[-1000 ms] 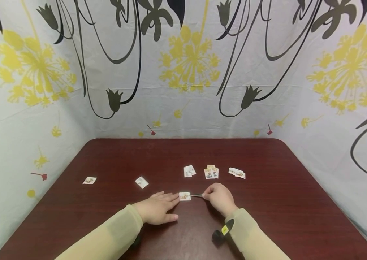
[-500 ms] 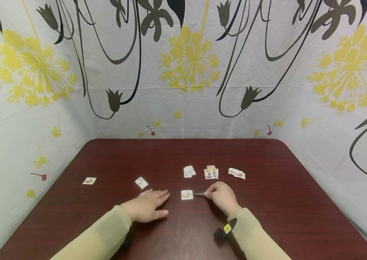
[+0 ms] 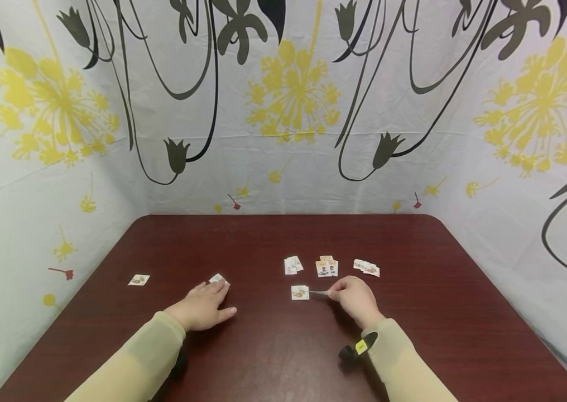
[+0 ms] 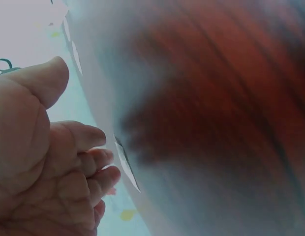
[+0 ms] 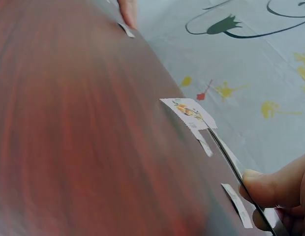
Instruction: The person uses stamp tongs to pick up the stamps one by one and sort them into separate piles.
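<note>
In the head view my right hand (image 3: 356,301) pinches metal tweezers (image 5: 233,169). Their tips hold a postage stamp (image 3: 300,292) with a perforated edge and an orange-yellow picture, raised off the table in the right wrist view. My left hand (image 3: 200,307) lies palm down with fingers extended, its fingertips over the near part of another stamp (image 3: 217,277) and hiding some of it. From the left wrist view I cannot tell whether the fingertips touch that stamp (image 4: 127,164).
One more stamp (image 3: 139,280) lies at the far left of the dark red table (image 3: 263,357). Beyond the right hand are three small groups: pale stamps (image 3: 291,265), orange-and-white stamps (image 3: 326,268) and overlapping stamps (image 3: 366,268). A patterned cloth (image 3: 283,167) encloses the table's back and sides.
My left hand has moved left and away, from beside the tweezered stamp to the other stamp. My right hand has carried the tweezers and stamp slightly right and farther from me.
</note>
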{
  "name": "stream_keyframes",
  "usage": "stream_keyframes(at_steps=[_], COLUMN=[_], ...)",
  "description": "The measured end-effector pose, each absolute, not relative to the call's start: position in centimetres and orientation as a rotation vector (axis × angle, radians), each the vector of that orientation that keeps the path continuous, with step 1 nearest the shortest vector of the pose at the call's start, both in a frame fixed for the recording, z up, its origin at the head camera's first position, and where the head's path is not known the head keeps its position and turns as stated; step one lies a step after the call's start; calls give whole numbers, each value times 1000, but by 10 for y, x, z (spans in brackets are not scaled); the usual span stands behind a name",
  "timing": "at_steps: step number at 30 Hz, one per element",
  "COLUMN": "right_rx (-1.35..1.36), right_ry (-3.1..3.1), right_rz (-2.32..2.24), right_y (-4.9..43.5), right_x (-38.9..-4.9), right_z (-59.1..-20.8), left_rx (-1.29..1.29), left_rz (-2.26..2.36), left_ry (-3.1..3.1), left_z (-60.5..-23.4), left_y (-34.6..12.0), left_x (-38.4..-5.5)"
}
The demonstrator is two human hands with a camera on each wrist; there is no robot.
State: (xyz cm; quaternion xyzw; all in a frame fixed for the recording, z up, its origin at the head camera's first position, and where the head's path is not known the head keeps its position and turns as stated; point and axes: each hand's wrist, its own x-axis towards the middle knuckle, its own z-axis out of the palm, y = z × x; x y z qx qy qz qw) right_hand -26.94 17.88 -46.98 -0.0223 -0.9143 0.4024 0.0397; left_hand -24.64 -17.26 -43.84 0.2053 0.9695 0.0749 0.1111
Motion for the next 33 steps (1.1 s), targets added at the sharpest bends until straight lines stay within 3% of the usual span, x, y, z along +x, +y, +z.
stream_keyframes(at_steps=[33], right_rx=[-256], right_ry=[-2697], right_rz=[1384], right_y=[244], right_x=[-276], right_z=[-458], left_rx=[639], left_rz=[236], left_ry=[2801], left_z=[-439], left_y=[-174], left_x=[-243])
